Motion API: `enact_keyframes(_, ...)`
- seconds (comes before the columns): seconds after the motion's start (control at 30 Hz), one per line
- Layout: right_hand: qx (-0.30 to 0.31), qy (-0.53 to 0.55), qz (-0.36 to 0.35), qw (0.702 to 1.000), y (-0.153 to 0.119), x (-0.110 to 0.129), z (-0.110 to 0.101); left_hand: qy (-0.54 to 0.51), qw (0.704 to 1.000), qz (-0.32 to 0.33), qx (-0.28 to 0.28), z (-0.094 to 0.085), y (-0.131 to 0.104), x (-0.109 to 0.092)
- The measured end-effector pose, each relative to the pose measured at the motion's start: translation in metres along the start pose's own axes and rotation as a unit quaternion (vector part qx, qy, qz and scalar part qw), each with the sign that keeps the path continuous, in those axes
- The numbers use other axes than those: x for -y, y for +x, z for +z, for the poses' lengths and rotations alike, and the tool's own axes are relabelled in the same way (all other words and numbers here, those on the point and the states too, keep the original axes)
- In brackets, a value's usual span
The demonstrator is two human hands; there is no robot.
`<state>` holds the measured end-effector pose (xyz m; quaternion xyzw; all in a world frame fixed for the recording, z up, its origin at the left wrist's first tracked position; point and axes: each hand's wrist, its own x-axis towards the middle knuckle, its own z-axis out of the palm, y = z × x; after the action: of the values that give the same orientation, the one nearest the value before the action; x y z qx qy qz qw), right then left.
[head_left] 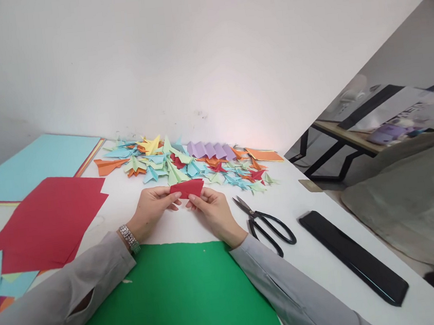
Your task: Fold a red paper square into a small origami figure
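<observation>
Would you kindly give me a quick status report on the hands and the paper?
Left hand and right hand both pinching the folded red paper above the white table. Scissors just right of the right hand, untouched. Nothing blocking.

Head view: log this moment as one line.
left hand: holds folded red paper | right hand: holds same paper | scissors: right of hands, untouched | folded paper pile: behind
</observation>
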<state>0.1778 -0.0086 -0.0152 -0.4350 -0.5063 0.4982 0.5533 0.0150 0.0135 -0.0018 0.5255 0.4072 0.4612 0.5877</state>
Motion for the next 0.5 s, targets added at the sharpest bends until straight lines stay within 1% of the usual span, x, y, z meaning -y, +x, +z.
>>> enact_keyframes(0.2, -0.016, -0.008, 0.005, 1.000, 0.0006, 0.0007, -0.0013, -0.055, 0.998, 0.006, -0.005, 0.0018, -0.0007, -0.0007)
enact_keyframes(0.5, -0.008, -0.013, 0.006, 1.000, 0.0009, -0.0009, -0.0019, -0.074, 0.997, -0.005, -0.016, 0.0012, -0.0001, -0.0015)
